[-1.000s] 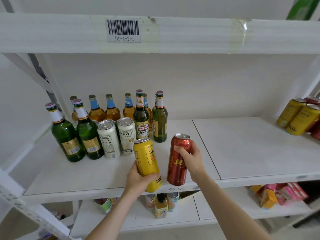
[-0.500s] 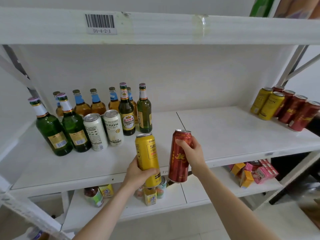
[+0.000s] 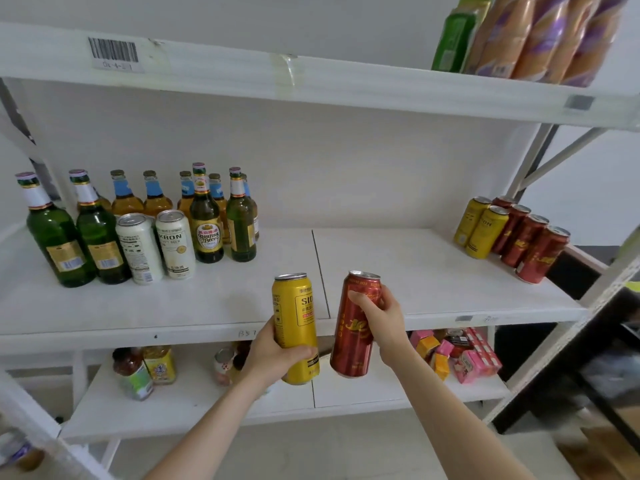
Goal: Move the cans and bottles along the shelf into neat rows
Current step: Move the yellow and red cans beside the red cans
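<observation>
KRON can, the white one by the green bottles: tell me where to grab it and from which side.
Grip the KRON can around its upper body from the front right. It stands upright; another white can crowds its left and a green bottle stands just behind to the right, so only the front and right are open. Both hands are full now.

A: Left hand (image 3: pixel 273 355) pose?
B: Forearm bare, rising from the lower centre of the frame. Fingers wrap the lower half of the yellow can (image 3: pixel 295 323), thumb on its left side; can upright, held clear in the air.
A: Right hand (image 3: pixel 382 318)?
B: Forearm bare, entering from the lower right, wrist bent inward. Fingers curl round the upper half of the red can (image 3: pixel 355 327); can tilted slightly, top leaning right. Hands side by side, apart.
</observation>
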Demonstrator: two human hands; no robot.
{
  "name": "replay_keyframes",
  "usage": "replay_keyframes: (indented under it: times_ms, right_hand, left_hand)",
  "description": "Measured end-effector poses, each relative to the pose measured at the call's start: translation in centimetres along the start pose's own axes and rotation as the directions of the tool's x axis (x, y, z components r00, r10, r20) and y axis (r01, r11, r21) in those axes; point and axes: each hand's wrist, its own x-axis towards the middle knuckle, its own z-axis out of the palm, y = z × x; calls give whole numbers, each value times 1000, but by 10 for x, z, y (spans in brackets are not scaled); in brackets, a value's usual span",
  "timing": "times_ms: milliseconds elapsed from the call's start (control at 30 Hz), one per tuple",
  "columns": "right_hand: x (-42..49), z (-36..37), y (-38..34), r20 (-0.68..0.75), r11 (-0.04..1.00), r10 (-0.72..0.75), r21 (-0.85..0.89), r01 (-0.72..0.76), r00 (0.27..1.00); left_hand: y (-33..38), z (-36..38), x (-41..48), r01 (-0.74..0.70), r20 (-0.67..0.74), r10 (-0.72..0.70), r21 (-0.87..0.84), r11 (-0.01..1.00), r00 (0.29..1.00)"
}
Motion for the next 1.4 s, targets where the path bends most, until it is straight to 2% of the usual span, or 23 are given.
replay_keyframes:
  times_ms: [367,700,933,1400]
  right_hand:
    - [8,-109,-1,-42,1000,3,6,-3,999]
    - [63,-193,-5,-135,999,-47,-29,43,990]
    - [98,-259,-9,-179,998,-61,-40,54,982]
    - [133,-423,-18,-73,994,-93,-69,88,993]
  left_hand:
    - [24,102,0,-19,61,16,48,999,998]
    - [54,199,59,-98,193,75,116,988,978]
    - [71,268,88,-119,225,83,151,981,971]
    - [103,435,85,-56,153,33,153,987,988]
